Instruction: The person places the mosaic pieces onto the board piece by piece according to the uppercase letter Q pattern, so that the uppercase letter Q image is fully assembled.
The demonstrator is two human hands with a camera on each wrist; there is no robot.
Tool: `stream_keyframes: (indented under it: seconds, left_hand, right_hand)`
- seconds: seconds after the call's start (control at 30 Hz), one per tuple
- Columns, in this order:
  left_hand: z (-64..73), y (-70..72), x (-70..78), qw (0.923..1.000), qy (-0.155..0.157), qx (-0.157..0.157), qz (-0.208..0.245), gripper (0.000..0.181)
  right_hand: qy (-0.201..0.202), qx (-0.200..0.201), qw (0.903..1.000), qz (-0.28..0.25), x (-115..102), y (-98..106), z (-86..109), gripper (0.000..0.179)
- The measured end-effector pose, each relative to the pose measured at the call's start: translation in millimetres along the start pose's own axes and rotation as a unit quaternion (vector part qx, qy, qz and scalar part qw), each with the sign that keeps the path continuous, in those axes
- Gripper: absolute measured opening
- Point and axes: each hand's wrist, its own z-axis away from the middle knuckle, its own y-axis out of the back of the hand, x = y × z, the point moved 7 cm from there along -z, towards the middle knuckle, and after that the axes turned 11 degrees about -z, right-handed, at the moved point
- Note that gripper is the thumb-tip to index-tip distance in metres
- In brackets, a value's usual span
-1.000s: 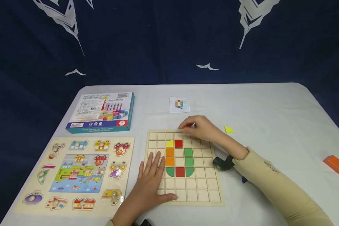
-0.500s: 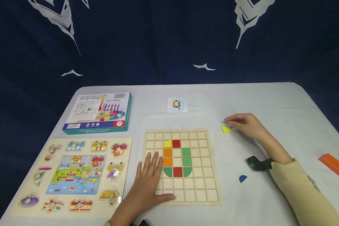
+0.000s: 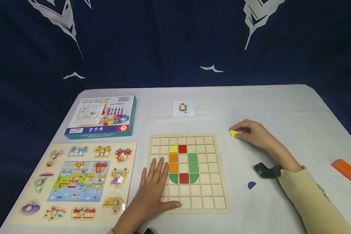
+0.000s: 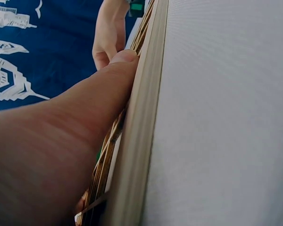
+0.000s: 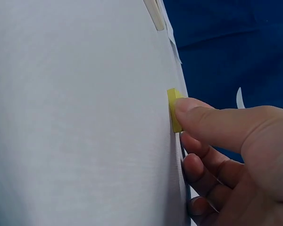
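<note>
In the head view my left hand [image 3: 152,191] rests with fingers spread on the left part of a wooden grid board [image 3: 209,189]. In the left wrist view its thumb [image 4: 104,84] lies along the board's edge. Several red, orange, green and yellow pieces sit in the grid cells, among them a yellow quarter-circle [image 3: 173,149] and a red square [image 3: 182,149]. Right of the board, my right hand [image 3: 255,134] pinches a small yellow block [image 3: 232,133] at the table surface. The right wrist view shows the thumb against this yellow block [image 5: 174,110].
Behind the board lies a pattern card [image 3: 183,108]. To the left are a picture puzzle board [image 3: 130,182] and a boxed set [image 3: 99,117]. A blue semicircle piece [image 3: 251,185] lies near the right forearm, and an orange block [image 3: 347,171] at the far right.
My right hand has moved right from the board's top edge to the yellow block and now pinches it. The left hand stays on the board.
</note>
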Motion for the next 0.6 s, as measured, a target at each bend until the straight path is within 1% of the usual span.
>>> stream_keyframes:
  seconds: [0.23,0.43,0.6]
  left_hand:
    - [1.0,0.2,0.7,0.9999,0.002,-0.01,0.004,0.114]
    - [1.1,0.6,0.1,0.9999,0.005,-0.015,0.001,0.113]
    - [0.0,0.3,0.6,0.9999,0.001,-0.011,0.0,0.113]
  right_hand:
    - [0.002,-0.004,1.0,-0.003,-3,-3,0.0,0.02]
    - [0.012,0.01,0.9998,-0.008,-13,1,-1.1,0.013]
    - [0.007,0.019,0.9987,-0.047,-27,-1,-2.7,0.017]
